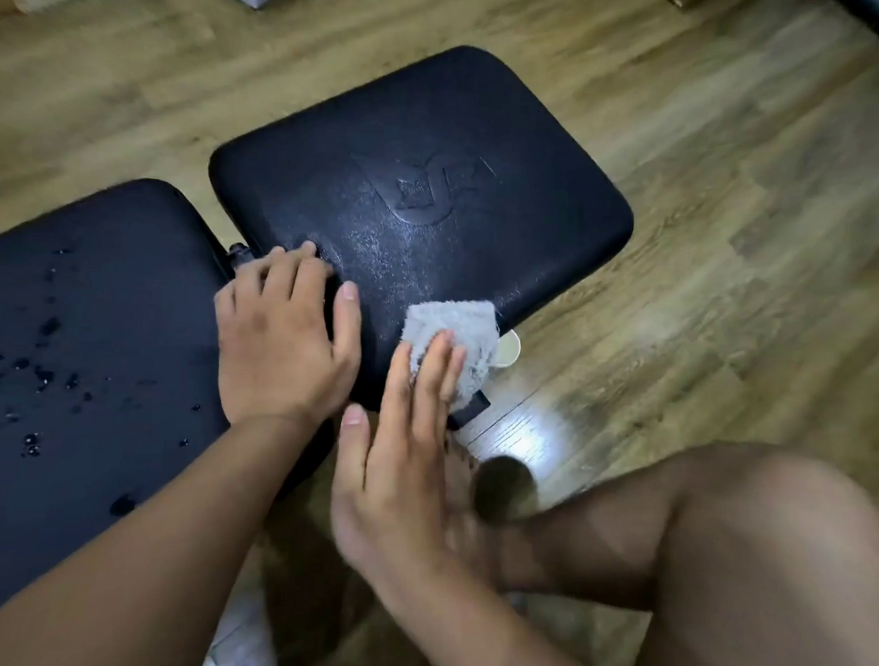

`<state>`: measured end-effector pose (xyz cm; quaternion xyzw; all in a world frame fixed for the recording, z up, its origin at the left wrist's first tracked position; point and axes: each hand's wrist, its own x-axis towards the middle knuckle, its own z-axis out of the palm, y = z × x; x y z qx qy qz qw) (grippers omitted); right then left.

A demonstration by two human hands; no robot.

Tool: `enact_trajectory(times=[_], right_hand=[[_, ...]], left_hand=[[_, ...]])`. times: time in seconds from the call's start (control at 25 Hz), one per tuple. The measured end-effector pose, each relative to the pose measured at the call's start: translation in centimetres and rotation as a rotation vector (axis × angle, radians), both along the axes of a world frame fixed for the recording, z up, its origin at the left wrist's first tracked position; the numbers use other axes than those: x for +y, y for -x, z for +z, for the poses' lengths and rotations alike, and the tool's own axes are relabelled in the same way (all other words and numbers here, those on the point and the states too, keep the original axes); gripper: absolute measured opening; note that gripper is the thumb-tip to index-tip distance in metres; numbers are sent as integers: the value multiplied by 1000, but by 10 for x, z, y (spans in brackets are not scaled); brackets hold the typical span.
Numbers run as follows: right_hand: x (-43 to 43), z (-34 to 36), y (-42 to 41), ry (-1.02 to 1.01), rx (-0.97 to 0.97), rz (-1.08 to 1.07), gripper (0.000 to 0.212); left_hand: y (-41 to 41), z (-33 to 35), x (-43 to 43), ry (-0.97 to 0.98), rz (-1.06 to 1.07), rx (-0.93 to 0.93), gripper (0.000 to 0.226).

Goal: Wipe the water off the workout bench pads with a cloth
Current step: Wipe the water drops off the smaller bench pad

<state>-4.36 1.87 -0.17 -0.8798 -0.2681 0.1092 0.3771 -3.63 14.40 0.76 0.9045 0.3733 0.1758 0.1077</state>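
Wood-look floor (728,212) lies under a black bench with two pads: a seat pad (444,193) on the right and a longer back pad (92,328) on the left, with a narrow gap between them.

The cloth (458,336), grey and bunched, sits on the near edge of the seat pad. The right hand (404,463) presses it there with straight fingers (430,379) held close together and the thumb standing apart, so nothing is pinched. The left hand (283,342) rests flat on the seat pad's near left corner, fingers loosely side by side and thumb spread toward the cloth.

The seat pad shows only a fine sheen and no beads, though the blur means some damp may be there. Water drops (41,326) are scattered across the back pad.

The remaining work therefore lies to the left of the cloth, across the gap. The back pad's long axis runs away to the lower left. The left hand is nearer to the drops and sits directly between them and the cloth. The next sweep probably calls for that hand to lift clear, or for the cloth to pass over to it.
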Motion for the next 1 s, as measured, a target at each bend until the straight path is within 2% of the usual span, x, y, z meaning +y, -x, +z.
enact_trajectory(times=[0.16,0.32,0.4,0.48,0.56,0.64,0.72,0.8,0.92,0.96,1.0], right_hand=[[-32,-17,-41,150,-335,237,57],[-20,-4,-105,324,-439,65,56],[-15,5,-165,424,-431,-16,58],[-16,10,-212,438,-430,-55,64],[-17,3,-199,333,-419,-111,66],[-9,-11,-134,168,-378,-99,61],[3,-13,-57,49,-321,77,57],[3,0,-24,10,-229,320,60],[-23,15,-70,48,-176,555,68],[-34,17,-95,90,-184,544,70],[-45,19,-119,124,-192,493,70]], left_hand=[[2,1,-1,17,-5,-10,37],[1,0,1,5,-12,27,38],[2,-1,2,2,-18,21,38],[2,-1,2,13,-20,12,37],[1,1,2,28,-24,6,37],[1,0,3,21,-15,6,39],[4,-1,3,17,-18,8,38],[5,3,4,74,-18,-33,37],[17,25,2,258,24,-217,31],[23,36,-1,336,6,-197,31],[33,48,-6,382,-34,-71,33]])
